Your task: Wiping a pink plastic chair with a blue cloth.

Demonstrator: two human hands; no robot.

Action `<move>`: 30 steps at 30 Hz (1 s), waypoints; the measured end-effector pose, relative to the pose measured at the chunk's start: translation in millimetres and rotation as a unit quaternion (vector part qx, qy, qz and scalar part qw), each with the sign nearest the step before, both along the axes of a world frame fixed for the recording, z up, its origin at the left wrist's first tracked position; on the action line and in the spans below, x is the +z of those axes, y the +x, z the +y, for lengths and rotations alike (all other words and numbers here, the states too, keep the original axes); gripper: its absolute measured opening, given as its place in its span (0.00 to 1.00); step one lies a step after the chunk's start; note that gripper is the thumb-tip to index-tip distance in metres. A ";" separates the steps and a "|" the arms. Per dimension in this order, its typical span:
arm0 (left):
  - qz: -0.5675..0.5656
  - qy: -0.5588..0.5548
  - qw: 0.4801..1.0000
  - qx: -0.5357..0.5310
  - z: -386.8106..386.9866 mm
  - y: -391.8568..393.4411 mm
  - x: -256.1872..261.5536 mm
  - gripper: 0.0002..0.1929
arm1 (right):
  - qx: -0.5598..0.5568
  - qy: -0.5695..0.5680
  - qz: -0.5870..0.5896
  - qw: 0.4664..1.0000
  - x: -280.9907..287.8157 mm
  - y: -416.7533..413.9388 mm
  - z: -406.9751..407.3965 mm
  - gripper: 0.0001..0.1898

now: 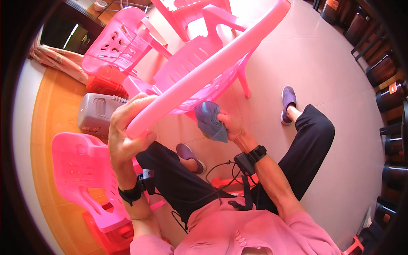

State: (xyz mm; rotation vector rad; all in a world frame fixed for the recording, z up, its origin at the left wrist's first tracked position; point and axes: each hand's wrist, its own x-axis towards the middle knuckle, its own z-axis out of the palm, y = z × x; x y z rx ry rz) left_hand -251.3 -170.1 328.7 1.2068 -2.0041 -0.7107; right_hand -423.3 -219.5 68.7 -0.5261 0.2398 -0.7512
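Note:
A pink plastic armchair (204,76) with a slotted seat is in front of me, its thick backrest rim running diagonally across the view. My left hand (119,137) is wrapped around the lower left end of that rim. Bunched in my right hand (234,127) is a blue-grey cloth (210,121). The cloth is close to the outer side of the backrest; whether it touches the plastic cannot be told. Both wrists wear black straps with small boxes and cables.
More pink chairs stand at the upper left (111,44), the top (191,12) and the lower left (79,159). A grey plastic case (98,110) sits beside a red plastic item (105,79). Several dark brown containers (382,70) line the right side. A black cable (207,199) crosses my lap.

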 end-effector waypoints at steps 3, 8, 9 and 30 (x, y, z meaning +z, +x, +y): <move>0.013 0.040 0.999 0.001 -0.9 1.0 0.0 0.28 | 0.022 0.065 -0.037 0.997 0.6 9.6 18.7 0.17; 0.022 0.038 0.999 0.015 0.4 -2.5 -1.2 0.27 | 0.006 -0.161 0.022 0.987 52.1 36.6 41.4 0.18; 0.033 0.047 0.998 0.009 1.3 -1.9 -0.2 0.26 | 0.008 -0.161 0.025 0.987 74.1 39.9 45.5 0.18; 0.000 0.011 1.000 -0.022 -5.7 11.7 -6.7 0.25 | -0.161 0.122 0.133 0.970 24.9 13.1 44.1 0.17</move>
